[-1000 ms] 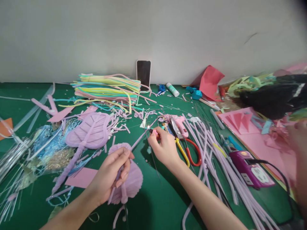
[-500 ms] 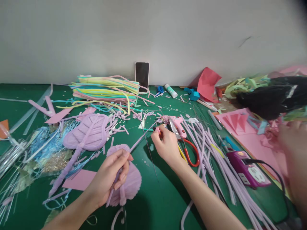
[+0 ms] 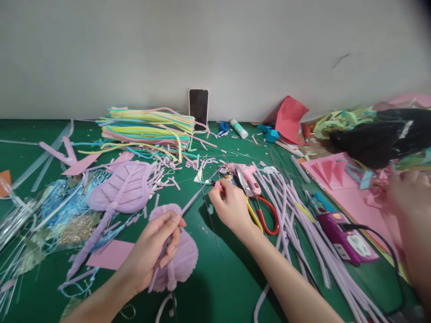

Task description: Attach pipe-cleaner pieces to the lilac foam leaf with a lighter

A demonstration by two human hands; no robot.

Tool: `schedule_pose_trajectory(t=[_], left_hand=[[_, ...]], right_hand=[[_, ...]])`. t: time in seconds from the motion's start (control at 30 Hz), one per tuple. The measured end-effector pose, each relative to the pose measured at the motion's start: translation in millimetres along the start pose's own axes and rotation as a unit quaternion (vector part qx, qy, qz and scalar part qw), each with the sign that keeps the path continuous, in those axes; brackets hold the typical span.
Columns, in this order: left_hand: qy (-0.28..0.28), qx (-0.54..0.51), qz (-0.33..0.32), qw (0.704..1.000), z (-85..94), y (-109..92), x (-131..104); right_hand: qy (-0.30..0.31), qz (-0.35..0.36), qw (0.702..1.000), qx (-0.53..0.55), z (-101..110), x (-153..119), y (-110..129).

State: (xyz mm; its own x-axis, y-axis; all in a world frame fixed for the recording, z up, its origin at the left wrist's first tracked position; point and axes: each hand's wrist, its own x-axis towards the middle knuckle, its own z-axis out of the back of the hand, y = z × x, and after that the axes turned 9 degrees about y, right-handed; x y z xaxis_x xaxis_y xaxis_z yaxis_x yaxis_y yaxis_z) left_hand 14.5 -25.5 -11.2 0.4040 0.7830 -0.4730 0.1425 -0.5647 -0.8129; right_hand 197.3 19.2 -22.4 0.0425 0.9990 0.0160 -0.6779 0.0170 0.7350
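My left hand (image 3: 161,237) is closed in a pinch around a thin lilac pipe cleaner (image 3: 192,202), which slants up and away to the right. Below and behind those fingers lies a scalloped lilac pipe-cleaner piece (image 3: 184,255) with a stem at its lower end; the hand covers part of it. My right hand (image 3: 232,204) is closed on a small pink tool with a dark tip (image 3: 217,185), mostly hidden by the fingers. That tip is close to the pipe cleaner's far end. Red-and-yellow-handled scissors (image 3: 269,215) lie right beside the right hand.
A leaf-shaped lilac piece (image 3: 119,188) lies left, near blue tassels (image 3: 62,197). Behind are bundled coloured pipe cleaners (image 3: 144,130) and an upright phone (image 3: 198,107). Rightward lie a pink glue gun (image 3: 251,177), loose lilac pipe cleaners (image 3: 313,237), a purple power strip (image 3: 346,237) and another person's arm (image 3: 411,215).
My right hand has shifted slightly to the left with the small pink tool. The left hand keeps its grip on the pipe cleaner, almost still.
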Motion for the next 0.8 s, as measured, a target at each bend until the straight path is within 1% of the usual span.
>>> schedule_pose_trajectory(t=[0.13, 0.27, 0.8], left_hand=[[0.003, -0.005, 0.000, 1.000, 1.0, 2.5, 0.0], [0.003, -0.007, 0.002, 1.000, 1.0, 3.5, -0.1], [0.001, 0.006, 0.005, 1.000, 2.0, 4.3, 0.9]], right_hand=[[-0.016, -0.012, 1.000, -0.002, 2.7, 1.9, -1.1], [-0.028, -0.010, 1.000, -0.003, 4.8, 4.2, -2.2], [-0.056, -0.016, 0.998, -0.007, 9.5, 8.3, -6.4]])
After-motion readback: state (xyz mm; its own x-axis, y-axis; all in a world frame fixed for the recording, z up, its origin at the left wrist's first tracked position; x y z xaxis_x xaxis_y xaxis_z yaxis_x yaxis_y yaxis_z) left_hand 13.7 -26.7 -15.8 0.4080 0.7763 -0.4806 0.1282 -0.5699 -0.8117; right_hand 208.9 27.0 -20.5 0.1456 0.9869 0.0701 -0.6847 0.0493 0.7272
